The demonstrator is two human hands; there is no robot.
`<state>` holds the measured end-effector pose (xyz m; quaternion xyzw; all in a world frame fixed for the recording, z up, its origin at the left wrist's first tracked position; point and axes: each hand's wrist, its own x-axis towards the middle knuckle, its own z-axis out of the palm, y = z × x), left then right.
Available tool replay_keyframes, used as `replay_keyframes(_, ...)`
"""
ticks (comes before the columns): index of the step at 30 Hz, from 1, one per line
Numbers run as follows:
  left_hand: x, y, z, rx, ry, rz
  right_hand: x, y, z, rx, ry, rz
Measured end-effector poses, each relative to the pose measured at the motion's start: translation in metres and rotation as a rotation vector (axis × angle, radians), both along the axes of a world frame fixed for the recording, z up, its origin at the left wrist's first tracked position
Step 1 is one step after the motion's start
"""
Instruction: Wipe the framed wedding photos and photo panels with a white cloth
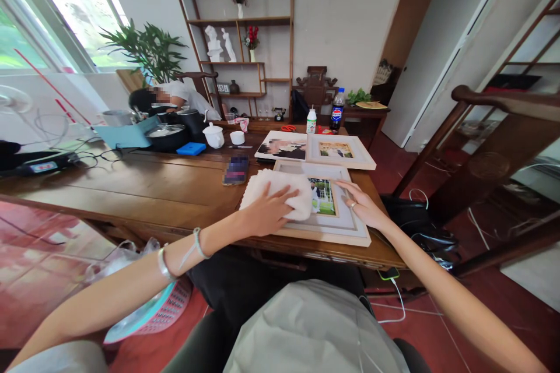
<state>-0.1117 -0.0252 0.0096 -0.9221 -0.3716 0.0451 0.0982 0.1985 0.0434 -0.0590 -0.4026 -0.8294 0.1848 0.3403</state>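
My left hand (pixel 269 210) lies spread on a folded white cloth (pixel 303 201), pressing it over the left part of a picture frame (pixel 324 233). The frame lies flat at the table's near edge and has a pale border around a small photo (pixel 324 195). The cloth hides its left side. My right hand (pixel 363 204) rests on the frame's right side, fingers stretched out. Just beyond lie a framed photo (pixel 339 150) in a white frame and a print (pixel 280 144) with a white edge. Left of the cloth, a phone (pixel 235 170) lies on the table.
Toward the back stand a cola bottle (pixel 336 112), a small white bottle (pixel 311 121), a lidded white cup (pixel 214 136) and a blue box (pixel 191 148). Another person (pixel 181 96) leans over the far side. A wooden chair (pixel 476 157) stands right; a pink basket (pixel 168 309) sits below left.
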Motion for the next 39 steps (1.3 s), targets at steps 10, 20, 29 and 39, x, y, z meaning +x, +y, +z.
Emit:
replay_keyframes(10, 0.088, 0.097, -0.024, 0.232, -0.216, -0.13, 0.002, 0.004, -0.004, 0.059, 0.007, 0.021)
replay_keyframes(20, 0.075, 0.115, -0.017, 0.13, -0.081, -0.03, 0.002, 0.005, -0.001, 0.076, 0.011, 0.09)
replay_keyframes(29, -0.01, 0.091, 0.0, 0.07, -0.013, 0.205, 0.0, 0.005, -0.004, 0.096, 0.065, 0.073)
replay_keyframes(39, 0.012, -0.038, -0.007, -0.113, -0.153, -0.028, -0.008, -0.003, 0.007, 0.053, 0.161, -0.005)
